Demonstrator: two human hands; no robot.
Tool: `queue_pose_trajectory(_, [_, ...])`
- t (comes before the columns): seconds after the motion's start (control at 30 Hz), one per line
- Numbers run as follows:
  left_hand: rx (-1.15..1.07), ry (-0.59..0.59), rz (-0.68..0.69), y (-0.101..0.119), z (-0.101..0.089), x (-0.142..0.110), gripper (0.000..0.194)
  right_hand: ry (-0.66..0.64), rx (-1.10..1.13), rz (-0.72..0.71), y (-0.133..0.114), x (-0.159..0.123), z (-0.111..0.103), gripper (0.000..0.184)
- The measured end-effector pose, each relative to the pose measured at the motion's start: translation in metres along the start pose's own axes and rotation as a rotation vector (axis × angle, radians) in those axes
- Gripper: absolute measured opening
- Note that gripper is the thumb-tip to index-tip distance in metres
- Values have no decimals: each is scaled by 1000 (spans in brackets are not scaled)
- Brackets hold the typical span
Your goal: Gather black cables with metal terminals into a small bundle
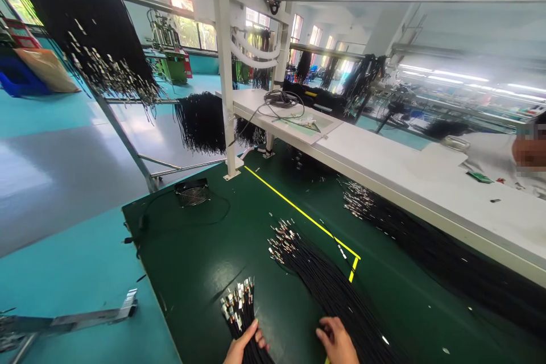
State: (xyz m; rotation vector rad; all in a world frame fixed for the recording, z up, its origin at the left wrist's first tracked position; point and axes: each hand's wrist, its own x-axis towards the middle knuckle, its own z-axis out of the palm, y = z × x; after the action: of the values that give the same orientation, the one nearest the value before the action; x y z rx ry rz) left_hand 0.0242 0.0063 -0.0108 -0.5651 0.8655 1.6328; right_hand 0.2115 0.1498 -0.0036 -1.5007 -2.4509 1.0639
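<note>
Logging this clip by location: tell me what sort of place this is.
Most likely a cable or wire-harness assembly workshop. Bundles of black cables with metal terminals lie on a green work mat, more cable bundles hang from racks, and a long white workbench runs alongside.

Prob. factory: cable bundles (328, 284) (workbench (426, 182))

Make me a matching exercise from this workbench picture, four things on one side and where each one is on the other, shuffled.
Things:
1. small cable bundle
2. large cable bundle
3. small fan
4. yellow line

Places:
A. far left part of the green mat
B. under the left hand
C. beside the right hand, fanning toward the mat's middle
D. running diagonally across the mat toward the white post

Pairs: 1-B, 2-C, 3-A, 4-D
</note>
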Motion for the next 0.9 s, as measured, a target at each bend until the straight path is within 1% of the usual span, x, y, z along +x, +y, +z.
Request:
queue_pose_trajectory(0.07, [7, 0, -3, -2, -4, 3, 22, 102, -153, 23, 9, 15, 10, 23])
queue_pose_trajectory(0.1, [13, 0, -2, -2, -6, 4, 22, 129, -222, 20, 13, 19, 15, 24])
queue_pose_trajectory(0.17, [14, -9, -1, -3, -8, 6, 20, 124, -291, -12, 21, 20, 23, 25])
queue_pose_trajectory(0.23, [8, -28, -8, -3, -11, 8, 21, 112, -275, -53, 30, 17, 28, 23])
queue_pose_trajectory(0.3, [7, -34, -25, -3, -13, 10, 22, 138, -230, -76, 37, 11, 26, 20])
queue_pose_trajectory(0.33, [11, -28, -34, -2, -14, 11, 22, 165, -222, -64, 39, 9, 24, 20])
queue_pose_trajectory(0.4, [20, -2, -60, -2, -15, 13, 22, 229, -256, 2, 39, 8, 16, 22])
queue_pose_trajectory(0.47, [25, 24, -93, -1, -15, 15, 21, 278, -346, 66, 33, 11, 8, 26])
queue_pose_trajectory(0.53, [28, 55, -109, -1, -16, 17, 21, 251, -434, 77, 24, 15, 3, 28])
queue_pose_trajectory(0.63, [26, 92, -99, -1, -16, 18, 18, 152, -533, 20, 13, 21, 2, 30])
queue_pose_trajectory(0.7, [16, 90, -83, -1, -15, 17, 18, 116, -563, -17, 9, 21, 4, 29])
queue_pose_trajectory(0.8, [20, 61, -46, -1, -13, 13, 17, 103, -507, -26, 11, 18, 4, 26])
queue_pose_trajectory(0.9, [37, 37, -26, 0, -8, 10, 17, 57, -332, 42, 19, 15, 0, 21])
